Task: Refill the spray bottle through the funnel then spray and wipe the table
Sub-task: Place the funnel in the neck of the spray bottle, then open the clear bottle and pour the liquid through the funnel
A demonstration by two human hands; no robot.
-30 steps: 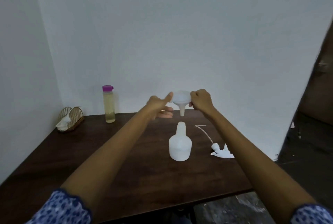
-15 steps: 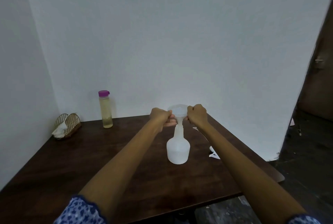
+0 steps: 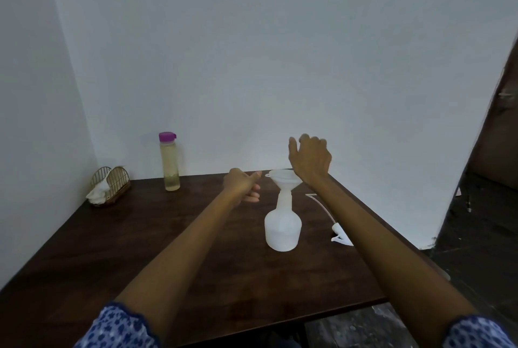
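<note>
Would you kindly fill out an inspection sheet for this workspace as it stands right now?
Surface: dark wooden table, against white walls.
Job's things: funnel seated upright in the neck of the spray bottle; spray head with tube lying to the bottle's right; purple-capped bottle of pale liquid at the back.
Clutter: wire holder with tissue in the far left corner.
Grips: left hand and right hand both holding nothing, off the funnel.
Cables: nothing seen.
Surroundings: dark doorway at the right.
</note>
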